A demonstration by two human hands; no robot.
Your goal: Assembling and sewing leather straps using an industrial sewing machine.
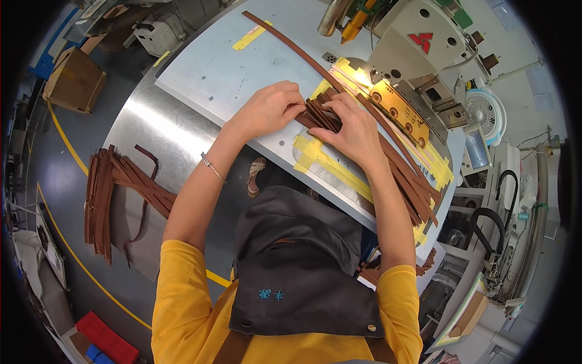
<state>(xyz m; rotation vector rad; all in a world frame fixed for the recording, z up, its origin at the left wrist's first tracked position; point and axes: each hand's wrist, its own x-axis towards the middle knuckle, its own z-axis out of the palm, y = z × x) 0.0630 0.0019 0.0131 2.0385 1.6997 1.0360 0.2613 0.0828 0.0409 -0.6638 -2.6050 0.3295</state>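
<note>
Basically, right hand (356, 130) clasps brown strips (320, 116), likely to bunch them; left hand (270, 111), fingers narrow, sits at their ends; hold unclear.

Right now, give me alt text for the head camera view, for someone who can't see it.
A person's right hand grips a bundle of thin brown strips at a pale worktable, with the left hand at the bundle's end. A machine stands just beyond; another bunch of strips lies at left.
</note>
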